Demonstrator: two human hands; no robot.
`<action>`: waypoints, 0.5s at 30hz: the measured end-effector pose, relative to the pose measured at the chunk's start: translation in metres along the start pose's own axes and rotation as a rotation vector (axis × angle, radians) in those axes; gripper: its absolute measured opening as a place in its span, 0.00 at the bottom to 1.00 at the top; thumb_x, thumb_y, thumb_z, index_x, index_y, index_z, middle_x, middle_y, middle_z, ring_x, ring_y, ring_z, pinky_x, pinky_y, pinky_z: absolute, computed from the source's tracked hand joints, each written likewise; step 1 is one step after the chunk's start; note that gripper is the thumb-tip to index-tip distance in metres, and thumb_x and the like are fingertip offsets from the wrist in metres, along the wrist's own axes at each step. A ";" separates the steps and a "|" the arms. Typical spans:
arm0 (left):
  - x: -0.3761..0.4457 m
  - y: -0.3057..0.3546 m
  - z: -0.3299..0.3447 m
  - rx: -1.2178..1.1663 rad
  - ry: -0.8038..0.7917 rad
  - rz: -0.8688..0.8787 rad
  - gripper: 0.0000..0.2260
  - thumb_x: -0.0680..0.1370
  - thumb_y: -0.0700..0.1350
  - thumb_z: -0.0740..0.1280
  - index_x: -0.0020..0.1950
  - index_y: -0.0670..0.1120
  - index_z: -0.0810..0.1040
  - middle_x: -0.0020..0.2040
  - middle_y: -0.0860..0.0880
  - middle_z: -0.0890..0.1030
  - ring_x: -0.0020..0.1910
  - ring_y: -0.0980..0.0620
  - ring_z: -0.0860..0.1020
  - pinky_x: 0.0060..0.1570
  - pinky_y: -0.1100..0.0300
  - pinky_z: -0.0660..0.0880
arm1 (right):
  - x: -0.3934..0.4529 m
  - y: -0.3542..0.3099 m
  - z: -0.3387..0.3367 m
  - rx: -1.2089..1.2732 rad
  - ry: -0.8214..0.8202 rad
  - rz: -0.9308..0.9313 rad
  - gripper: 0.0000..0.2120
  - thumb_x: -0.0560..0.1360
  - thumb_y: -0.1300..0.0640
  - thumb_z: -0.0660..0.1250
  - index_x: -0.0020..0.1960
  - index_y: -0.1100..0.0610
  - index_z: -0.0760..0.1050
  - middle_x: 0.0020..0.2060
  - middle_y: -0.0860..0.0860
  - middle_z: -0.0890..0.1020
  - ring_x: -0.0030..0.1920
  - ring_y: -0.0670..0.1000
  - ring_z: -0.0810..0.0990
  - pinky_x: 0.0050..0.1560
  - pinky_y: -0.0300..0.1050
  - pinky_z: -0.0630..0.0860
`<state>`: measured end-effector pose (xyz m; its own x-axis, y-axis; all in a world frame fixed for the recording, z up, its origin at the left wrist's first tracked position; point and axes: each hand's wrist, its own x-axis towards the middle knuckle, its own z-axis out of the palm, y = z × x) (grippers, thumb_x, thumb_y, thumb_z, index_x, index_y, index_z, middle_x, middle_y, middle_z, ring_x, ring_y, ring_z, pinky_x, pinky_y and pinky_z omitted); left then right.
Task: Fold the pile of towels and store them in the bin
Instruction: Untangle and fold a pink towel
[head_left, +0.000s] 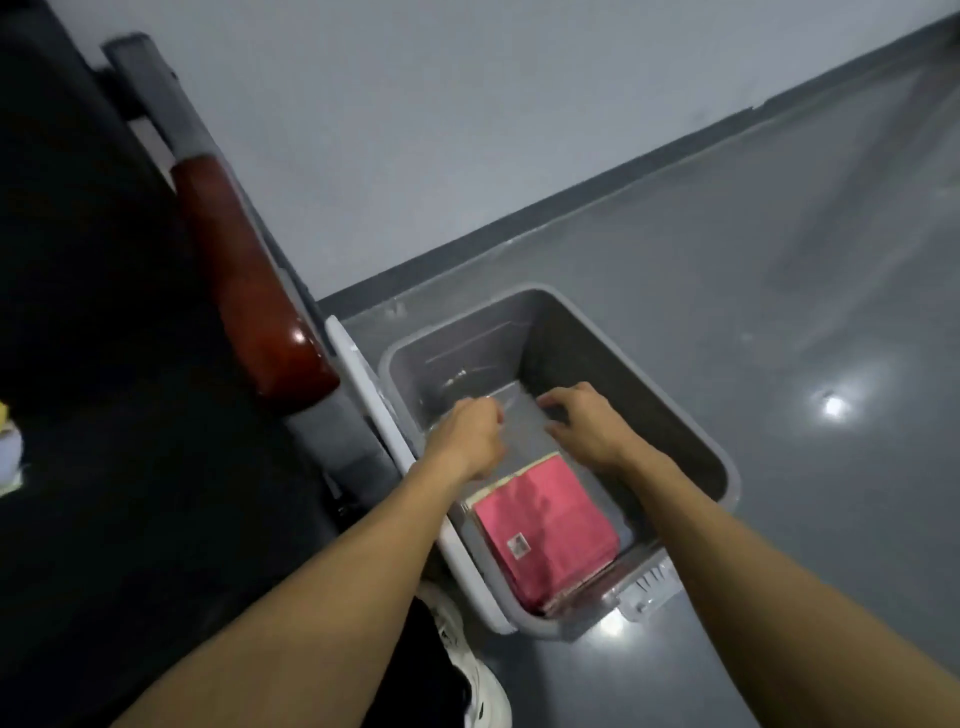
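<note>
Both hands (524, 431) inside bin (724, 470)

Both my bare forearms reach forward and down, converging ahead of me. My left hand (470, 434) is knuckles-up, fingers curled under. My right hand (584, 421) is palm-down, fingers bent, thumb tucked toward the left. The hands sit near each other, apart. What either grip holds is unclear.
</note>
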<state>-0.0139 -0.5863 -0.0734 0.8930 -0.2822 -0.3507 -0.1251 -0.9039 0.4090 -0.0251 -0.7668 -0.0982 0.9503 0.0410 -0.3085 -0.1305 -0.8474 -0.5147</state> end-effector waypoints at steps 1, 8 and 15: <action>-0.007 0.001 -0.018 -0.005 0.049 0.012 0.19 0.77 0.44 0.71 0.68 0.48 0.76 0.69 0.44 0.75 0.68 0.42 0.74 0.67 0.50 0.72 | -0.004 -0.019 -0.014 0.007 0.036 -0.034 0.20 0.77 0.58 0.66 0.69 0.55 0.74 0.63 0.59 0.75 0.63 0.58 0.75 0.67 0.49 0.71; -0.086 -0.016 -0.144 -0.035 0.423 0.055 0.16 0.80 0.44 0.67 0.68 0.50 0.75 0.65 0.47 0.77 0.65 0.45 0.75 0.64 0.50 0.72 | -0.043 -0.173 -0.082 0.072 0.295 -0.297 0.18 0.81 0.57 0.64 0.70 0.56 0.73 0.66 0.58 0.74 0.60 0.56 0.79 0.62 0.46 0.72; -0.189 -0.133 -0.214 -0.118 0.676 -0.178 0.13 0.80 0.44 0.68 0.65 0.52 0.76 0.60 0.50 0.78 0.58 0.47 0.78 0.56 0.46 0.78 | -0.069 -0.349 -0.032 0.134 0.245 -0.595 0.16 0.82 0.58 0.64 0.69 0.56 0.74 0.64 0.54 0.75 0.56 0.51 0.79 0.57 0.39 0.70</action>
<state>-0.0733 -0.3437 0.1188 0.9731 0.1624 0.1631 0.0613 -0.8659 0.4964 -0.0360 -0.4909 0.1279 0.9059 0.3474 0.2424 0.4182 -0.6429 -0.6417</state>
